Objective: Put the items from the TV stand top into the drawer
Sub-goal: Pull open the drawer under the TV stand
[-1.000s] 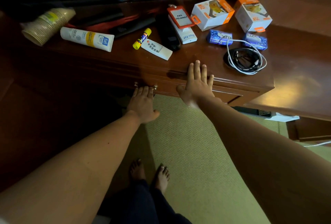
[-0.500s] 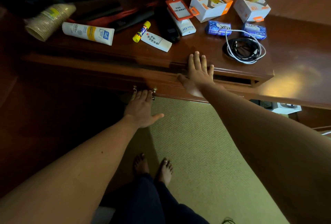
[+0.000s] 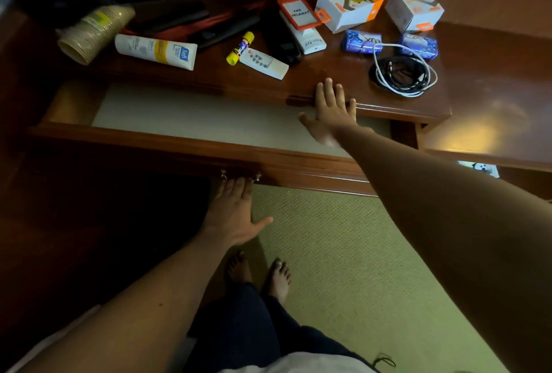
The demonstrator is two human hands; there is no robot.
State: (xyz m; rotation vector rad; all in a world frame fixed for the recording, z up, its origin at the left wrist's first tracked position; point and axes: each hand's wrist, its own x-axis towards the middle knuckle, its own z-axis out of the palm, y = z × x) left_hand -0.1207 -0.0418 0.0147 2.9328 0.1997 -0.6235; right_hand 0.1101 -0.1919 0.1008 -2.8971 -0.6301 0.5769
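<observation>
The wide reddish-brown wooden drawer is seen pulled out below the glossy dark wooden TV stand top, its pale lined floor bare, and its small metal handle is hooked by the curled fingers of the left hand, thumb splayed aside. The right hand is laid flat on the stand's front edge, fingers straight and slightly spread, holding nothing. On the top are found a white cream tube, a yellow glue stick, a white remote control, an orange badge holder, two white-and-orange cardboard boxes, two blue packets and a coiled black-and-white cable.
</observation>
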